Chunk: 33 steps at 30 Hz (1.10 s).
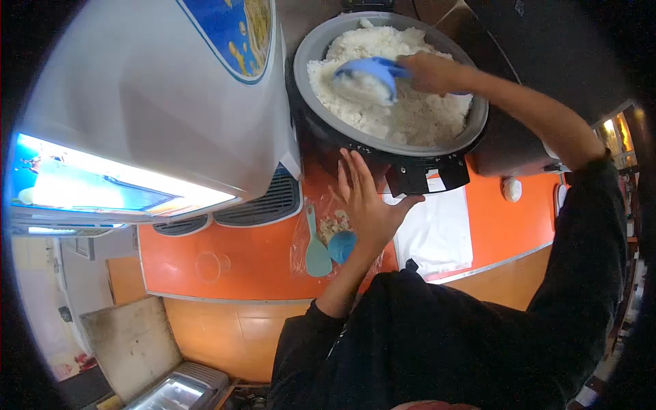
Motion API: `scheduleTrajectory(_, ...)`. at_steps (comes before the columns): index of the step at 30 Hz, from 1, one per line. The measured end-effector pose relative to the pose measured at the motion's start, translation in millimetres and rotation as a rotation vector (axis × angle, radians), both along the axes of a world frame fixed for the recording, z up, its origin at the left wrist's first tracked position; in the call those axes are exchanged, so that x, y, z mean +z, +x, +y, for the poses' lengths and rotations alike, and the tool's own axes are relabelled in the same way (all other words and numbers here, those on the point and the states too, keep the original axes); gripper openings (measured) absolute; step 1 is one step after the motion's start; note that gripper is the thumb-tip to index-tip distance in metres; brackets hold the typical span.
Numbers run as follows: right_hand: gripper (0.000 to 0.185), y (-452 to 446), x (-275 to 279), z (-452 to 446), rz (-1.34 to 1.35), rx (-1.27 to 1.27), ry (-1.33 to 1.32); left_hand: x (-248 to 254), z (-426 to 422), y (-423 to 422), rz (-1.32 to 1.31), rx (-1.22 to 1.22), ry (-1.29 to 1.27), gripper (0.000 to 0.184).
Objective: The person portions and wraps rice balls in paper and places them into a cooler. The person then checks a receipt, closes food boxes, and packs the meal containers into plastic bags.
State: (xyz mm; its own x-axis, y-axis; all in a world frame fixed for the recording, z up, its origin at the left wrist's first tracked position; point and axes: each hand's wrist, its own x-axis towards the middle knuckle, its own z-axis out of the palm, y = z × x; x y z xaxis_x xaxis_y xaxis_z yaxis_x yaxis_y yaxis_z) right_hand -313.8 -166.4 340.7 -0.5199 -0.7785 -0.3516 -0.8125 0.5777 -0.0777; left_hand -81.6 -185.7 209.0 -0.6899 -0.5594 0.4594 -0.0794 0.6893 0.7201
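A large pot [305, 87] with a grey rim, set in a black rice cooker [311, 137], is full of white rice [427, 119]. Over the rice, my right hand [437, 74] grips a blue scoop [372, 66], slightly blurred and with rice in it. My left hand [367, 205] is spread open, its fingertips against the cooker's front side below the rim. Just under that hand, a pale green rice paddle [318, 256] and a blue cup-like piece [342, 247] lie on clear plastic with rice clumps [333, 224].
A big white dispenser [157, 102] with drip trays [263, 200] stands close on the left. White sheets [437, 236] lie on the orange counter [502, 229] in front of the cooker. A small whitish lump [512, 189] sits to the right. A clear round lid [212, 266] lies near the counter's edge.
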Motion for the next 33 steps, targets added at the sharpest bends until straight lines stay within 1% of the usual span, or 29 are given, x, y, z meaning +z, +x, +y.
scheduleTrajectory(1, 0.035, 7.9, -15.1, -7.8, 0.089, 0.075, 0.011, 1.4, -0.9, -0.2, 0.004, -0.004, -0.002, 0.116)
scheduleTrajectory(2, 0.036, 17.1, -29.2, -10.6, 0.125, 0.141, 0.043, 2.5, -2.5, -0.9, 0.01, -0.008, -0.005, 0.116)
scheduleTrajectory(5, 0.038, 29.8, -41.2, 1.0, 0.069, 0.179, 0.045, -0.2, -1.5, -1.5, 0.02, -0.002, -0.011, 0.116)
scheduleTrajectory(6, 0.037, 31.7, -35.8, 8.1, 0.022, 0.169, 0.055, 2.3, -1.8, -2.3, 0.026, -0.001, -0.007, 0.116)
scheduleTrajectory(8, 0.034, 34.6, -25.2, 19.7, -0.119, 0.138, 0.076, 8.6, -1.9, 1.6, -0.124, 0.028, -0.092, 0.114)
scheduleTrajectory(9, 0.034, 39.2, -16.4, 21.2, -0.119, 0.138, 0.074, 6.1, -2.1, 0.1, -0.124, 0.028, -0.095, 0.114)
scheduleTrajectory(11, 0.016, 47.3, -2.3, 22.5, -0.354, 0.068, -0.054, -1.3, -2.4, -4.1, 0.083, -0.023, 0.011, 0.117)
scheduleTrajectory(12, 0.016, 45.1, -12.1, 18.5, -0.357, 0.071, -0.056, -1.4, -2.0, -4.1, 0.08, -0.02, 0.008, 0.117)
scheduleTrajectory(14, 0.009, 34.2, -45.5, 8.1, -0.595, -0.139, -0.056, -0.1, 0.5, -3.5, 0.005, -0.008, -0.003, 0.117)
scheduleTrajectory(15, 0.009, 33.6, -51.0, 9.2, -0.595, -0.139, -0.065, 0.1, 1.5, -2.4, 0.006, -0.011, -0.012, 0.117)
scheduleTrajectory(17, 0.006, 27.9, -56.9, 12.8, -0.731, -0.168, -0.104, 1.6, 1.3, -1.4, -0.045, 0.015, -0.055, 0.118)
scheduleTrajectory(18, 0.006, 25.0, -49.7, 16.9, -0.732, -0.16, -0.113, 3.9, 2.0, -0.9, -0.044, 0.02, -0.065, 0.118)
scheduleTrajectory(20, 0.009, 18.3, -24.0, 31.5, -0.818, -0.136, -0.104, 8.7, 5.7, 1.0, -0.104, 0.055, -0.061, 0.118)
scheduleTrajectory(21, 0.01, 12.3, -15.1, 37.3, -0.894, -0.137, 0.001, 12.0, 7.3, 2.2, -0.109, 0.061, -0.067, 0.118)
scheduleTrajectory(22, 0.01, 15.9, -7.9, 47.7, -0.903, -0.133, 0.0, 15.7, 9.4, 4.2, -0.102, 0.065, -0.014, 0.111)
scheduleTrajectory(23, 0.012, 19.7, 0.0, 59.4, -0.974, -0.159, -0.068, 18.7, 14.8, 6.4, -0.091, 0.066, 0.038, 0.104)
scheduleTrajectory(24, 0.013, 23.7, 7.8, 73.3, -1.042, -0.188, -0.138, 16.5, 23.3, 9.5, -0.095, 0.065, 0.036, 0.104)
scheduleTrajectory(25, 0.013, 29.7, 14.8, 91.8, -1.075, -0.194, -0.193, 10.8, 32.4, 12.5, 0.112, 0.024, -0.02, 0.092)
scheduleTrajectory(26, 0.013, 34.9, 20.2, 113.2, -1.08, -0.199, -0.191, 7.2, 43.7, 16.4, 0.318, -0.017, -0.07, 0.081)
scheduleTrajectory(27, 0.013, 39.8, 23.5, 136.6, -1.084, -0.237, -0.218, 11.4, 62.3, 25.0, 0.429, -0.004, -0.099, 0.055)
scheduleTrajectory(28, 0.013, 45.0, 23.8, 161.3, -1.094, -0.281, -0.239, -2.1, 73.8, 30.3, 0.41, -0.006, -0.084, 0.055)
scheduleTrajectory(30, 0.017, 59.0, 17.8, 211.8, -0.983, -0.298, -0.246, -56.9, 97.2, 46.0, 0.136, -0.291, 0.112, 0.039)
scheduleTrajectory(31, 0.024, 57.5, -2.0, 242.3, -1.024, -0.325, -0.274, -76.8, 110.8, 49.5, 0.113, -0.292, 0.135, 0.039)
scheduleTrajectory(32, 0.027, 70.4, -5.9, 259.2, -0.818, -0.344, -0.194, -94.5, 123.1, 50.1, -0.03, -0.289, 0.367, 0.035)
scheduleTrajectory(33, 0.03, 83.2, -18.1, 275.1, -0.762, -0.402, -0.132, -112.8, 135.0, 51.9, -0.166, -0.282, 0.59, 0.031)
